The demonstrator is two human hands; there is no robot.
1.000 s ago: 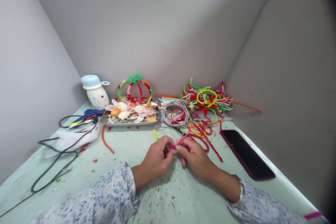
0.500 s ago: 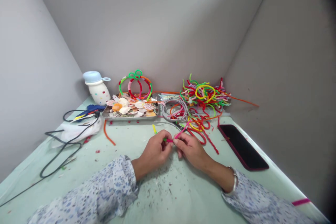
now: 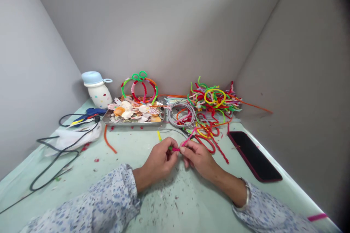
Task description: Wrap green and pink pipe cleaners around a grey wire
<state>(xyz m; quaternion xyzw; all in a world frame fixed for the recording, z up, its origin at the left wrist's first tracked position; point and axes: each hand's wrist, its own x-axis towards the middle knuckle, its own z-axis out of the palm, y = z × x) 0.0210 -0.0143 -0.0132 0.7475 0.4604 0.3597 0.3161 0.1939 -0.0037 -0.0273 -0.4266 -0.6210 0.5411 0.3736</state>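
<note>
My left hand (image 3: 161,158) pinches a wrapped piece of pipe cleaner, green and pink where it leaves the fingers; its yellow end (image 3: 159,135) sticks up behind the hand. Close against it, my right hand (image 3: 199,158) is closed on a pink pipe cleaner (image 3: 189,137), whose free end rises up and to the right. The two strands meet between my fingertips. Scissors with red handles (image 3: 206,144) lie just beyond my right hand. A coil of grey wire (image 3: 170,118) sits behind both hands.
A metal tray (image 3: 133,123) of shells stands at the back, with looped pipe-cleaner rings (image 3: 144,85) above it. Many coloured pipe cleaners (image 3: 216,98) are heaped at back right. A phone (image 3: 255,156) lies right; a white bottle (image 3: 98,94), black cable (image 3: 56,160) and plastic bag (image 3: 68,140) are left.
The view has shifted slightly. Both hands keep their pinch close together, with the pink strand still between them; little else differs.
</note>
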